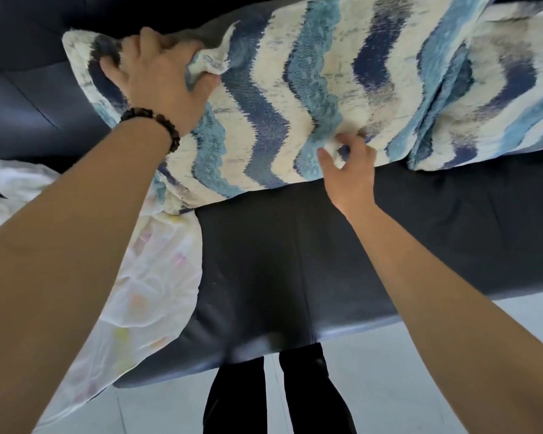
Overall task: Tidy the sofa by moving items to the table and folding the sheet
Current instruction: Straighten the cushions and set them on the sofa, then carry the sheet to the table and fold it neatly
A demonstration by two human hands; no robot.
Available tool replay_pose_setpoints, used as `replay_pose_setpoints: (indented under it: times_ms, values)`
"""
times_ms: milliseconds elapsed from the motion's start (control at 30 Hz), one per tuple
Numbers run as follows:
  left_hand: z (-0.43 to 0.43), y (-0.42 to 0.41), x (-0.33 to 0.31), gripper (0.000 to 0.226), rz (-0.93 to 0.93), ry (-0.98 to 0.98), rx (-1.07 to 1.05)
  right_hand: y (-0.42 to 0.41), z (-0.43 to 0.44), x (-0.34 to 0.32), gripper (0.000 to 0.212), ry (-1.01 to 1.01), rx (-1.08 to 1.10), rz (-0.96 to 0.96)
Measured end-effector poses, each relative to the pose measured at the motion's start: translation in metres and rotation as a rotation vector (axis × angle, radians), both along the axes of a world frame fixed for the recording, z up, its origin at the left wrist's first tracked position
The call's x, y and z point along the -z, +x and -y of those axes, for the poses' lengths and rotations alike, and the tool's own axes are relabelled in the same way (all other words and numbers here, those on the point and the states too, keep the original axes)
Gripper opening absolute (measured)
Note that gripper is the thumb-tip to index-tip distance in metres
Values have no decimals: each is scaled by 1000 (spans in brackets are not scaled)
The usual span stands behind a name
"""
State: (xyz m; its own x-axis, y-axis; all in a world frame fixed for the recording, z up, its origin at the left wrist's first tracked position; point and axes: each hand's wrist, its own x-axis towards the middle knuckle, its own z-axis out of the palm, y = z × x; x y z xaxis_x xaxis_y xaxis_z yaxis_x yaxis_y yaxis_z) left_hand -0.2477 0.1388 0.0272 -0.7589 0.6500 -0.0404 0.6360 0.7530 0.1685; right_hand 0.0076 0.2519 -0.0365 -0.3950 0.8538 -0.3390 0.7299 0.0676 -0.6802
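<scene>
A large cushion (264,98) with blue, teal and cream wavy stripes leans against the backrest of the dark sofa (295,261). My left hand (157,76), with a bead bracelet on the wrist, grips the cushion's upper left corner and bunches the fabric. My right hand (348,164) pinches the cushion's lower edge near its middle. A thin white sheet (145,277) with faint pastel spots lies crumpled on the sofa seat at the left and hangs over the front edge.
A second cushion (496,89) of the same pattern stands to the right, touching the first. My dark-trousered legs (279,396) stand on the pale tiled floor (405,371) right in front of the sofa's front edge.
</scene>
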Motion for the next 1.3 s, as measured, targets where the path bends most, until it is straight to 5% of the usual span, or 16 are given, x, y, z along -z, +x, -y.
replay_pose_setpoints:
  times_ms: [100,233,400,467,733,1033,1300]
  values:
    - [18,20,11,72,-100,106,-22,-7,-9,7,79,16,273,-44]
    - [54,73,35,91,-142,374,-170,-14,-16,25,95,35,230,-23]
    - [84,116,75,109,483,358,-253,-5,-32,37,60,95,362,-31]
    - [84,118,84,105,540,344,-257,2,-37,34,58,107,339,-38]
    - [76,114,100,87,491,313,-317,15,-28,30,69,77,-84,220]
    - [104,127,86,65,417,320,-252,23,23,22,79,79,-236,200]
    - [251,186,71,61,453,62,-544,28,158,26,70,78,-877,336]
